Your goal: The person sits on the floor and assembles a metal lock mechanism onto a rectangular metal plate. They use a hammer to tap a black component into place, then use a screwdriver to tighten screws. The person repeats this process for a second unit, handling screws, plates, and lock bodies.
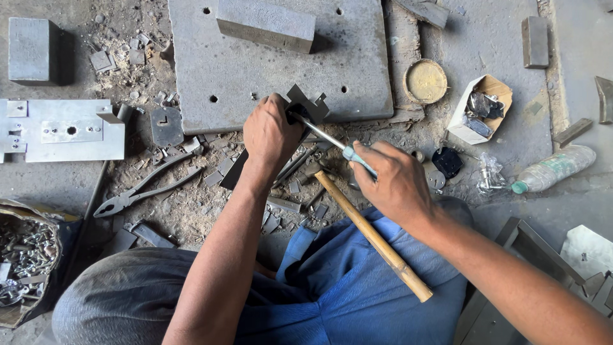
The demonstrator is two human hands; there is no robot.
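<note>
Metal block [35, 51]: far left on the floor [491, 57], well apart from both hands.
Drilled bracket [60, 131]: flat, just below the block.
Bag of scrap [25, 262]: bottom left, full of small metal bits.
Pliers [143, 191]: lying with the jaws toward the lower left, left of the left forearm.
Steel plate [274, 64]: large, with holes, beyond the hands; a bar [265, 24] rests on it.
Left hand [271, 134]: curled tight around a small dark metal part [306, 105], holding it at the plate's near edge.
Screwdriver [332, 142]: long axis runs from the lower right up to the upper left, tip at the part just beside the left hand.
Right hand [389, 182]: fingers wrapped around the screwdriver's pale blue handle, to the right of and nearer the body than the part.
Hammer handle [373, 236]: wooden, slanting across the lap under the right hand, untouched.
Round tin lid [426, 81]: beside the plate's right edge.
Cardboard box [479, 108]: open, holding shiny pieces.
Plastic bottle [552, 169]: on its side, far right.
</note>
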